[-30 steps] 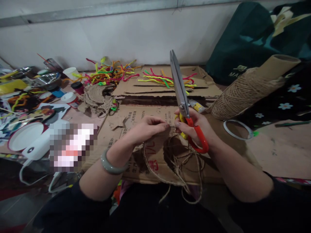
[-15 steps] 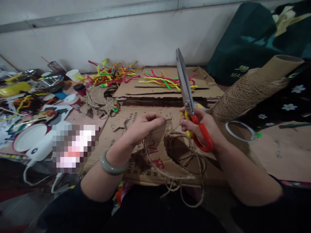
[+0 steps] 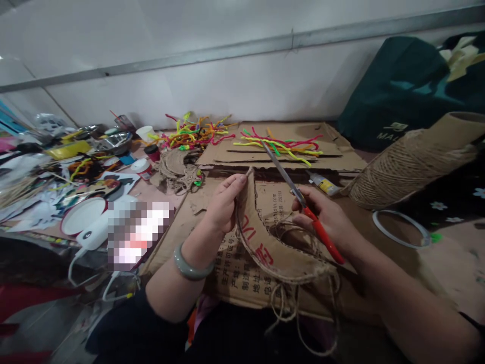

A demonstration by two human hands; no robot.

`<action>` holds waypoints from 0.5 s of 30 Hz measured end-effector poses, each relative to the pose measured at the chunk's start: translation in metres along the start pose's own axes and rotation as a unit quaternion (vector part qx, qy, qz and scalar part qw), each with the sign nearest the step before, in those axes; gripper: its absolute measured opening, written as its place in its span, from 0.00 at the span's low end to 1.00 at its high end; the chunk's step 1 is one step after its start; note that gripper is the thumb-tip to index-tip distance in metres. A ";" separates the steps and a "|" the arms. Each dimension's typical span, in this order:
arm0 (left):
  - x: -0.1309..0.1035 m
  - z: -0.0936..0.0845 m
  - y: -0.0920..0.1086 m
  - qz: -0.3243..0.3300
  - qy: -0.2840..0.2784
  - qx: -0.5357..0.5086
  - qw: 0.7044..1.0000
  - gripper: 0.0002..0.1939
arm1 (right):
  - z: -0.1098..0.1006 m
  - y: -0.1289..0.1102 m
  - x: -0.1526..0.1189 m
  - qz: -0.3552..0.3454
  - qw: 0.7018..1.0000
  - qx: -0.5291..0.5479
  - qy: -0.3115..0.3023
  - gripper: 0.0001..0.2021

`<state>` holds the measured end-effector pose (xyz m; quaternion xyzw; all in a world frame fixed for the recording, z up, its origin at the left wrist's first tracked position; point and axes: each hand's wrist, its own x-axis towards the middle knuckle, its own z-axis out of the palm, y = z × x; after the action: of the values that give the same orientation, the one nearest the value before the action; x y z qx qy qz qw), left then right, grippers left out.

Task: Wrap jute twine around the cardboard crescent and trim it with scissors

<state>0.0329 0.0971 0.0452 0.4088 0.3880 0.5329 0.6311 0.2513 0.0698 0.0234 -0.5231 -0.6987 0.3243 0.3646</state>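
A crescent-shaped cardboard piece [image 3: 261, 237] with red print has jute twine along its outer edge. My left hand [image 3: 229, 199] is closed on its upper tip, thumb and fingers pinching it. Scissors [image 3: 322, 232] with red handles lie in my right hand [image 3: 322, 212], their blades pointing up and away to the left, seemingly together. Loose twine [image 3: 282, 306] hangs in loops from the crescent's lower end. Beneath it lies a printed cardboard sheet [image 3: 185, 227]. Part of the right fingers is hidden by the scissors.
A large twine spool [image 3: 409, 167] leans at the right, beside a tape ring [image 3: 401, 230] and a glue tube [image 3: 322, 183]. Colourful pipe cleaners [image 3: 280, 144] lie at the back. Paint pots, a white device [image 3: 108, 217] and a twine-covered craft piece [image 3: 178, 169] occupy the left.
The crescent has turned more face-on to me in my left hand. The scissors have tipped from upright to slanting left, lower down. The whole view has shifted.
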 end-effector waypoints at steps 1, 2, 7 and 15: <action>0.000 0.000 0.000 0.008 0.008 -0.005 1.000 0.15 | 0.001 0.000 0.000 0.000 1.000 -0.008 -0.006 0.23; 0.001 0.000 0.000 0.016 0.017 -0.014 1.000 0.15 | 0.002 -0.001 -0.001 -0.001 1.000 -0.014 -0.013 0.24; 0.005 0.000 -0.003 0.052 0.068 -0.100 0.991 0.10 | 0.008 -0.002 -0.002 0.020 0.999 -0.037 -0.027 0.25; 0.019 -0.005 -0.009 0.088 0.149 -0.176 0.969 0.08 | 0.015 0.001 0.002 0.022 0.979 0.198 0.045 0.16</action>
<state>0.0340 0.1155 0.0337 0.2396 0.3402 0.7011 0.5790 0.2388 0.0705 0.0150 -0.4699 -0.5921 0.4401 0.4847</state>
